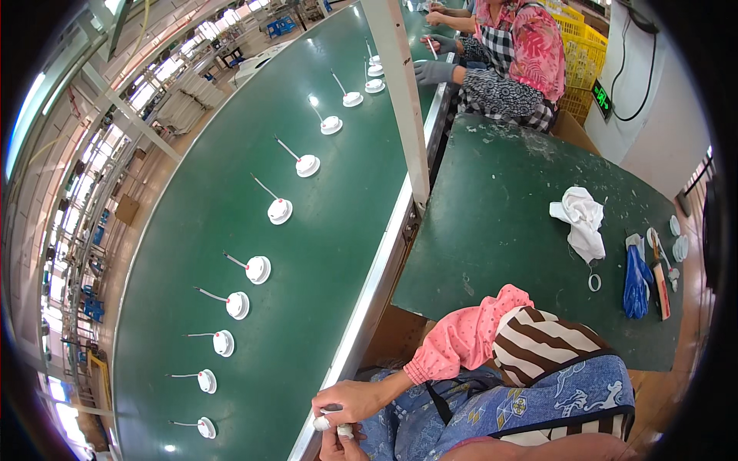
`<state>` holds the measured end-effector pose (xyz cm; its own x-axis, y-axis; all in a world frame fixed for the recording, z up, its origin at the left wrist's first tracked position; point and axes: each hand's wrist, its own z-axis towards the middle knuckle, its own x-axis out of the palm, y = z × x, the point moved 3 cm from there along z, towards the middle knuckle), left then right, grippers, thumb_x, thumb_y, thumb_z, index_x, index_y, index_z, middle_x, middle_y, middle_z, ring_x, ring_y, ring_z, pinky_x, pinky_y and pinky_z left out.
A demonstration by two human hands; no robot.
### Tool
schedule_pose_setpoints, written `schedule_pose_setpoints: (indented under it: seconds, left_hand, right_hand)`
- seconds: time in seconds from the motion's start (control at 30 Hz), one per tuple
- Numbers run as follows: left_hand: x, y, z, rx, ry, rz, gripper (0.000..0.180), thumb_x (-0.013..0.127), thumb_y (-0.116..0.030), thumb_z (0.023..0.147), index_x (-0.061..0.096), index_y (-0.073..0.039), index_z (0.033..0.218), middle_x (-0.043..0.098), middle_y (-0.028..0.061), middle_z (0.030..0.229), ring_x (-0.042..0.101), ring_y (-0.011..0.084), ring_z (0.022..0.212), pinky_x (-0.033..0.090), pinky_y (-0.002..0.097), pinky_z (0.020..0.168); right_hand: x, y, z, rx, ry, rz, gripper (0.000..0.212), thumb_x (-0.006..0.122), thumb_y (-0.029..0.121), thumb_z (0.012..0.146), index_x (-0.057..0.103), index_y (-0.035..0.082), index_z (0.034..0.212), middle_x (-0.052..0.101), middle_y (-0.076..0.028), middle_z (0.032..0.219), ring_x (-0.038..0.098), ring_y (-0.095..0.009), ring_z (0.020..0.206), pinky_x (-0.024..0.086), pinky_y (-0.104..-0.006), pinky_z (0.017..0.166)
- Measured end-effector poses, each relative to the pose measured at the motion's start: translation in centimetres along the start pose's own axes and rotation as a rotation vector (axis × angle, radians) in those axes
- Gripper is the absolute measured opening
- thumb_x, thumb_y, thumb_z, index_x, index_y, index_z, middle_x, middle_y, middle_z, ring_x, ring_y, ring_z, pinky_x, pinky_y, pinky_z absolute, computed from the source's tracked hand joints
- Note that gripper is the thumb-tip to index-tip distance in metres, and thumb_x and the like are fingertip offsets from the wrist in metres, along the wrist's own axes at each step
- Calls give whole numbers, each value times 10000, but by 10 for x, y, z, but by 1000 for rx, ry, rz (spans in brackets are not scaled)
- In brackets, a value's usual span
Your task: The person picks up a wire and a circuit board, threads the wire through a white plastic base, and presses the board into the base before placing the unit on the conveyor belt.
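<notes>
My right hand [354,401] and left hand [340,448] sit together at the near edge of the green belt [323,253], fingers bent, grip undetermined, a white piece [321,423] at the fingertips; fine handling appears in hand, next requiring a steady pinch.

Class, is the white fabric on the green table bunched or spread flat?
Bunched: the white fabric lies in a creased, uneven heap on the green table.

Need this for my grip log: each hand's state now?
Left bare hand: partly out of frame; cannot tell.
Right bare hand, below pink dotted fabric sleeve: curled; contents unclear.
</notes>
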<state>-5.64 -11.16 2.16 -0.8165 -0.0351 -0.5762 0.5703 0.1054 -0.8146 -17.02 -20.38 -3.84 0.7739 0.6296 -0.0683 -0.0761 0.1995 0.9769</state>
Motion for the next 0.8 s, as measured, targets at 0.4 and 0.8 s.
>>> schedule_pose_setpoints:
  seconds: [0.4,0.8]
  left_hand:
    - [1,19,1,-6,-126,-187,212,562,-113,975,686,57,996,660,33,740,567,75,627,435,229,555]
    - [19,36,0,-23,-155,-245,165,582,-30,917,691,-17,1041,627,79,696,596,126,635,480,300,600]
  right_hand:
    - [3,11,0,-25,-17,-22,263,630,259,891,642,50,1050,657,-180,995,658,-363,904,520,-424,800]
    - [-12,38,-2,-118,1,-174,241,639,44,780,629,-10,1015,614,-152,896,627,-304,809,500,-365,746]
